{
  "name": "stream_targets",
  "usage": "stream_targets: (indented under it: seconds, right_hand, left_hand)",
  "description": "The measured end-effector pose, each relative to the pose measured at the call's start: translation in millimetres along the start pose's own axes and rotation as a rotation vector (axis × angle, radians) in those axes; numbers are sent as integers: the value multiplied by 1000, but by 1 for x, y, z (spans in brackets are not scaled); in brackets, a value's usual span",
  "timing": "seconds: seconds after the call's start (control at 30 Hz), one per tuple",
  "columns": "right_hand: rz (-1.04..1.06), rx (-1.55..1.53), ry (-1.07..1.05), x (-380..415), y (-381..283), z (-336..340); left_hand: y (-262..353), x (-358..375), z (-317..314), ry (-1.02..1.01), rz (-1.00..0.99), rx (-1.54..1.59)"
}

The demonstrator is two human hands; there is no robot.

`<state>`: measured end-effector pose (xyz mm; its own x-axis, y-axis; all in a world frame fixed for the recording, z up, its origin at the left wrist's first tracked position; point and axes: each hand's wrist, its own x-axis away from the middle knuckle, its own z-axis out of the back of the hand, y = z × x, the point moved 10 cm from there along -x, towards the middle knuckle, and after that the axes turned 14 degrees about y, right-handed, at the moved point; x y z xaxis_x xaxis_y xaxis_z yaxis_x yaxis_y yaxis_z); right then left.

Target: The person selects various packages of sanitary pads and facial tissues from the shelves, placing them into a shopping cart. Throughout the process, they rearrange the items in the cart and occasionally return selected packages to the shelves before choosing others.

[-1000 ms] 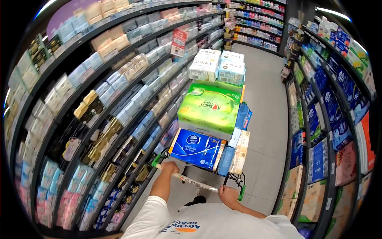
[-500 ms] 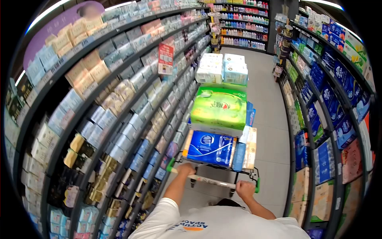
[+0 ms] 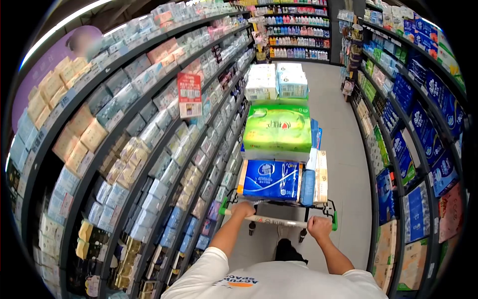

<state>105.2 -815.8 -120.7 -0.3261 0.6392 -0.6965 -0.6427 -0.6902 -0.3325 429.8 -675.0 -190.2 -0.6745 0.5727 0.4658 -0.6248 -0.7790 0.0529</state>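
Observation:
A shopping cart stands in front of me, and both hands grip its pale handlebar (image 3: pixel 279 221) with green ends. My left hand (image 3: pixel 242 210) is closed round the bar near its left end. Toward the right end, my right hand (image 3: pixel 319 226) is wrapped round it too. Packs are piled on the cart: a blue tissue pack (image 3: pixel 271 180) nearest me, a big green pack (image 3: pixel 277 127) beyond it, and white packs (image 3: pixel 261 82) at the front. A light-blue pack (image 3: pixel 307 187) and a beige pack (image 3: pixel 321 175) stand at the right side.
Shelves of small packs (image 3: pixel 132 172) run close along the left, with a red-and-white sign (image 3: pixel 189 94) jutting out. Shelves with blue tissue packs (image 3: pixel 418 127) line the right. Grey floor (image 3: pixel 347 144) shows right of the cart. Shelves of bottles (image 3: pixel 298 31) close the far end.
The cart and I have moved a little forward along the aisle. The sign and left shelves have slid back toward me. Both hands keep their hold on the handlebar.

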Motion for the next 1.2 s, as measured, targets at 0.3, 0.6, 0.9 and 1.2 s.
stream_targets:
  seconds: [0.3, 0.6, 0.9, 1.2]
  right_hand:
    - [-8, -9, -15, -94, 57, -90]
    - [-18, -12, -20, -188, 102, -158]
    - [5, 4, -33, -266, 139, -233]
    - [16, 61, 7, -352, 184, -321]
  left_hand:
    - [51, -126, -4, -387, -159, 105]
    - [95, -180, 106, 395, -220, 206]
    - [128, -290, 156, 461, -171, 115]
    - [184, -387, 219, 507, -181, 185]
